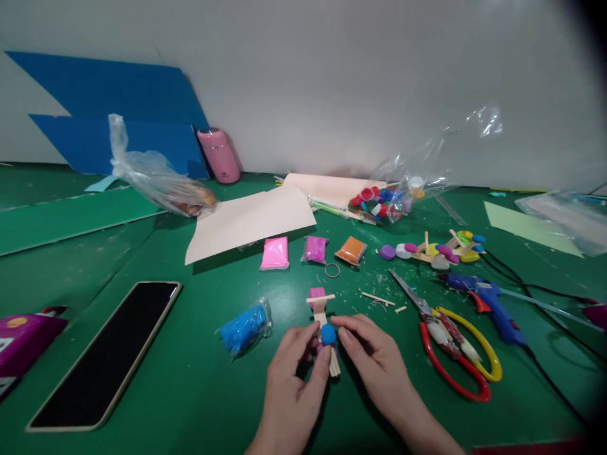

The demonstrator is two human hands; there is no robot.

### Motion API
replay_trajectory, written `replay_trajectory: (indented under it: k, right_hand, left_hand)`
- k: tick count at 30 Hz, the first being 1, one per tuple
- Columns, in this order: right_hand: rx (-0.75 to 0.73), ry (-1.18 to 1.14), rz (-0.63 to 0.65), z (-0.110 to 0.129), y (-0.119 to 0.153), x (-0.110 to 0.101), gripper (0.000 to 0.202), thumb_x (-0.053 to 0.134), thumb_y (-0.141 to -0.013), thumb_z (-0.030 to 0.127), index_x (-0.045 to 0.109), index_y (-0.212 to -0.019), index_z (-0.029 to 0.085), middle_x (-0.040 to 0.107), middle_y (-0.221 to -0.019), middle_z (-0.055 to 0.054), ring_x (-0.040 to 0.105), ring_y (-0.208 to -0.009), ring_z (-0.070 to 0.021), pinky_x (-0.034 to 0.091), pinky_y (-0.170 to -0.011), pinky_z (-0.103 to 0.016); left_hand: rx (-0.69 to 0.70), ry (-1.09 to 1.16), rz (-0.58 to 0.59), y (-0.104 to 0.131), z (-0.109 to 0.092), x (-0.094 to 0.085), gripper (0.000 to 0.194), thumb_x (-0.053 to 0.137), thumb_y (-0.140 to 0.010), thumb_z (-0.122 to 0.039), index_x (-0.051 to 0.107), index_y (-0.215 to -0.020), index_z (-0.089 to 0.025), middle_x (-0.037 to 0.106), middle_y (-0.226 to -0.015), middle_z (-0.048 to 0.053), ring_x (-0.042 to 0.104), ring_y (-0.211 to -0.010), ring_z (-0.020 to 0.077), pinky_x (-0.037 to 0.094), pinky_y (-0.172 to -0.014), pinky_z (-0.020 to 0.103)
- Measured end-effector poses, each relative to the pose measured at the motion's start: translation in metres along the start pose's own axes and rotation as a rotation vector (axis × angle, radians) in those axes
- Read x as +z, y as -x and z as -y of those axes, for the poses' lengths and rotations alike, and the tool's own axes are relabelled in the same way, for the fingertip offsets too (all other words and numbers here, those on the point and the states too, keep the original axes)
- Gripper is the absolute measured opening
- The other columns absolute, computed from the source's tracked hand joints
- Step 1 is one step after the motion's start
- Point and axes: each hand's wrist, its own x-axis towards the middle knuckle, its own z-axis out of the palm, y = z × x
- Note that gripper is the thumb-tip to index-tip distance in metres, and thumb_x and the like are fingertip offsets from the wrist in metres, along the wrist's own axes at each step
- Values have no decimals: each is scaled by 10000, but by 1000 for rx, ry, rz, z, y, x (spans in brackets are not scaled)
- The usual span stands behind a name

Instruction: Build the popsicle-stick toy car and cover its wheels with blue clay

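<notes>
Little wooden-stick craft (321, 308) with a blue ball (328, 334) sits between both hands, middle partly hidden by the left hand (294, 368) pinching it. Right hand (372, 351) is right beside the ball, tbh can't tell if it's gripping.

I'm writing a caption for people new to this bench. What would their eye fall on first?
Probably the bright blue ball at lower middle, on a small stick piece between the left hand and the right hand. Next, the scissors with red and yellow handles, to the right, beside a blue glue gun. At left, a large dark-screened phone stands out against the green table.
</notes>
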Motion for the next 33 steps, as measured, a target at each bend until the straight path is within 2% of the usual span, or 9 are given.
replay_trajectory:
  k: [7,10,13,16,24,28,33]
  right_hand:
    - [-50,127,-7,-4,19,-1,321,461,-845,204,565,-1135,293,612,-878,-51,563,-824,-190,441,-732,-293]
    - [-48,129,12,-9,26,1,349,467,-842,205,536,-1165,317,632,-1007,-41,555,-939,-210,436,-796,-306]
    - [-54,116,33,-12,29,2,385,466,-843,200,497,-1201,338,591,-1150,-9,529,-1031,-212,424,-847,-308]
    - [-67,129,41,-12,30,3,400,452,-851,196,471,-1222,343,579,-1176,3,527,-1050,-205,416,-868,-307]
    - [-10,178,99,-16,35,5,452,422,-861,237,364,-1305,299,641,-1050,-40,602,-899,-218,452,-761,-312]
    - [-23,250,117,-18,36,6,446,405,-861,248,372,-1305,276,660,-972,-53,618,-817,-218,454,-704,-306]
    - [-19,355,109,-17,35,7,440,354,-877,281,382,-1306,192,623,-638,-31,597,-629,-185,455,-657,-285]
  left_hand:
    - [196,-228,-19,0,8,0,302,546,-761,-202,571,-1061,-190,591,-894,65,577,-810,181,487,-697,288]
    - [306,-330,-31,-1,12,1,315,541,-764,-182,572,-1075,-216,587,-905,66,573,-819,183,490,-703,295]
    - [427,-426,-74,-2,15,2,297,538,-765,-160,592,-1051,-219,575,-897,67,563,-793,178,489,-677,297]
    - [501,-478,-94,-3,16,2,259,533,-771,-148,606,-1012,-205,575,-887,66,554,-783,174,484,-672,302]
    - [518,-493,-88,-3,17,2,239,521,-781,-123,591,-1006,-160,559,-899,78,546,-790,169,484,-666,293]
    - [534,-506,-101,-2,15,2,224,504,-792,-131,590,-997,-150,558,-897,82,550,-788,169,488,-662,288]
    - [545,-517,-91,-1,16,3,231,493,-799,-133,582,-1012,-147,551,-905,85,552,-794,171,495,-663,296]
